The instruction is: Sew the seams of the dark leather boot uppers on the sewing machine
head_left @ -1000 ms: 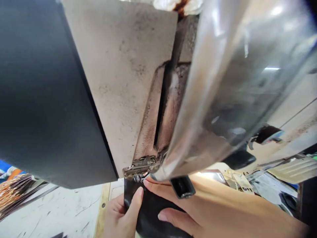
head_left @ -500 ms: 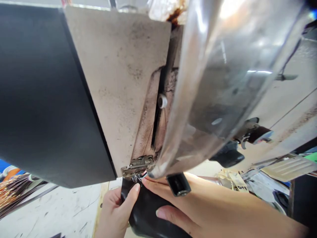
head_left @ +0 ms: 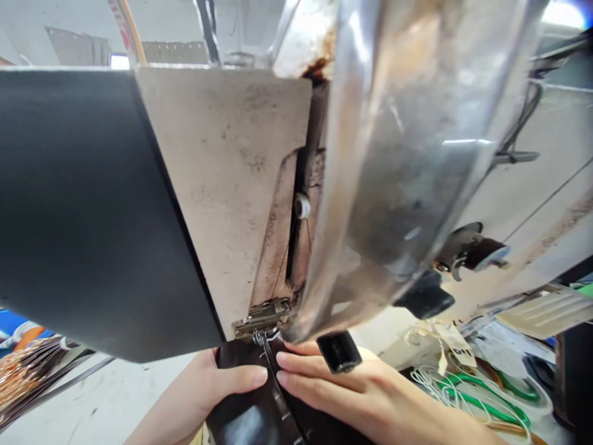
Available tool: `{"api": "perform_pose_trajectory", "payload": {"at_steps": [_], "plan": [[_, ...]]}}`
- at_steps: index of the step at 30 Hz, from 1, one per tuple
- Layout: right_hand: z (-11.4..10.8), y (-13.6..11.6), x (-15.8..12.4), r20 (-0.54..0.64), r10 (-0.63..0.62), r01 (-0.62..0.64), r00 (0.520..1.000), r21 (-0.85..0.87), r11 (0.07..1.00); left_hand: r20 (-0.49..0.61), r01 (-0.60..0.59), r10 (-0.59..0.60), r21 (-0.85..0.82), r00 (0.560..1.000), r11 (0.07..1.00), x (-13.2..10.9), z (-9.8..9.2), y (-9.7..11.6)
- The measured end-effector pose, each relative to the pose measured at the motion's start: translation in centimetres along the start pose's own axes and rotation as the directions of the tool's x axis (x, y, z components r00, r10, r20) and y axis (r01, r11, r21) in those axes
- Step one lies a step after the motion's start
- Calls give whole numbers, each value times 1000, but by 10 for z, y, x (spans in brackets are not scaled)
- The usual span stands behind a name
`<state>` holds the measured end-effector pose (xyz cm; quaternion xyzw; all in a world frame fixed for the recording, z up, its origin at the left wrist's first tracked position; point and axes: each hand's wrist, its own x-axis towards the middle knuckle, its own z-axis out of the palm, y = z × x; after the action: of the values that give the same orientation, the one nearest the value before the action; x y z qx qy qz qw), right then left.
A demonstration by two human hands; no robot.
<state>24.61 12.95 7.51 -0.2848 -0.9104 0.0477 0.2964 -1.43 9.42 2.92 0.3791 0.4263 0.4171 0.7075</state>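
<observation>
A smooth black leather-like piece lies below the needle area of a sewing machine, with a narrow ridge or strip running down its middle. My left hand grips the left part, thumb on top and the other fingers hidden beneath or behind it. On the other side of the ridge, my right hand rests flat, fingers stretched toward the needle. Both hands are close to the metal presser foot parts. The needle tip itself is too small to make out.
A scratched clear guard and a dark panel flank the machine head. Green-handled scissors and tangled white thread lie at the right. A bundle of thin dark strips sits at the far left.
The black piece now shows its central ridge beneath the presser foot. My left thumb has turned to lie sideways across it, and my right fingers have straightened beside the ridge. The view has tilted upward.
</observation>
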Motion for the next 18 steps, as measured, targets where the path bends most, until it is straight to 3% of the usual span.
{"api": "perform_pose_trajectory", "payload": {"at_steps": [7, 12, 15, 18], "plan": [[25, 1, 2, 39, -127, 127, 991, -2, 992, -13, 57, -56, 77, 998, 995, -1, -4, 3], [46, 10, -10, -11, -323, 323, 946, 61, 945, -41, 62, -57, 138, 998, 988, 7, -13, 6], [55, 12, -11, -60, -375, 379, 925, 82, 922, -130, 92, -72, 156, 989, 984, 16, -24, 5], [57, 10, -8, -107, -365, 374, 925, 91, 923, -311, 9, 33, 133, 950, 991, 14, -35, -8]]}}
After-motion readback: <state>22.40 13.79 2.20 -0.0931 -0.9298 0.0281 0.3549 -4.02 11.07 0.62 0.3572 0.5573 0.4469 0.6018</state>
